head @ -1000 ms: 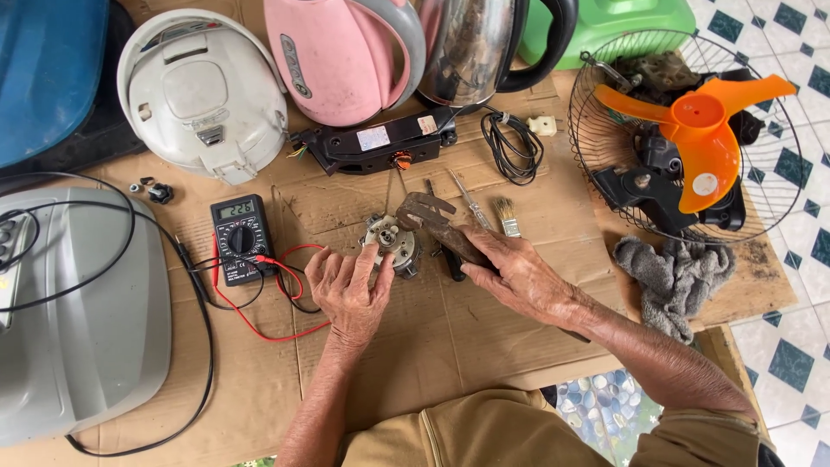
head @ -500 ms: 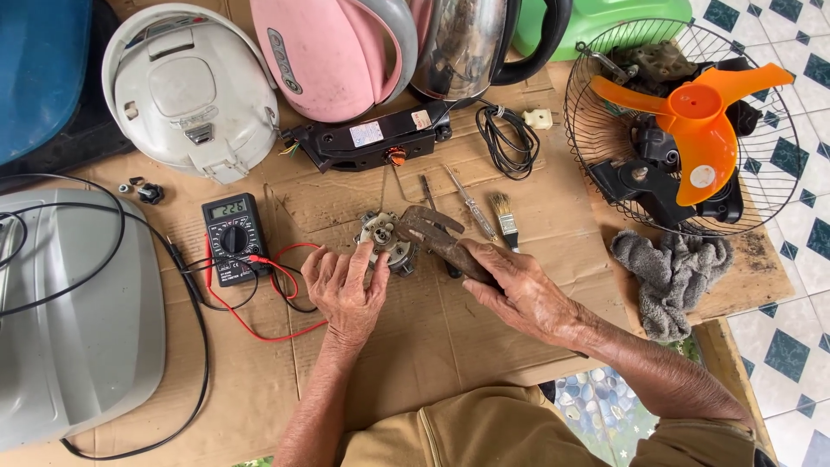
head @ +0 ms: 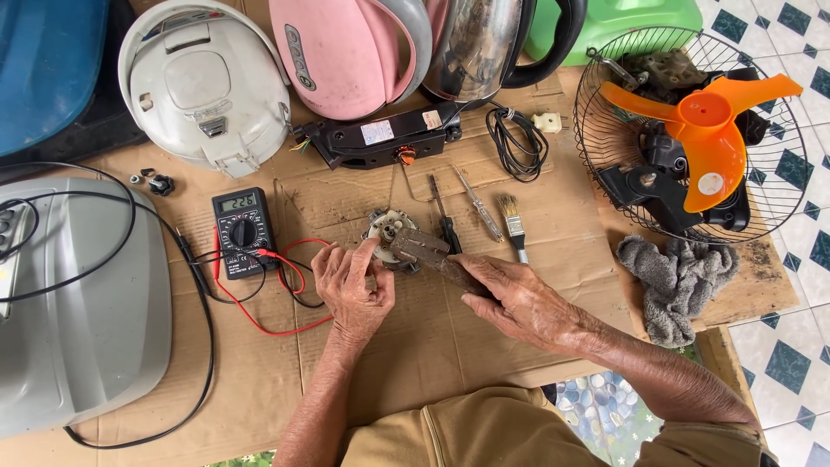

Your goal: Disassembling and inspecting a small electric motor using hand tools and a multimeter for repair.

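My left hand [head: 350,290] rests on the cardboard, its fingertips steadying a small round metal motor part [head: 386,230]. My right hand [head: 519,303] grips the handle of a rusty brown hammer-like tool [head: 424,246] whose head lies across that part. A black multimeter [head: 243,232] with red and black leads [head: 285,303] lies just left of my left hand. Beyond the part lie a black-handled screwdriver [head: 445,225], a clear-handled screwdriver [head: 480,207] and a small paintbrush [head: 513,223].
A white rice cooker [head: 203,86], pink kettle [head: 346,52], steel kettle [head: 484,43] and black control box [head: 380,137] line the back. A fan cage with an orange blade [head: 700,130] and a grey rag [head: 674,277] sit right; a grey appliance lid [head: 69,303] sits left.
Both hands and the tool stay on the motor part with only slight shifts; the camera view has moved a little.
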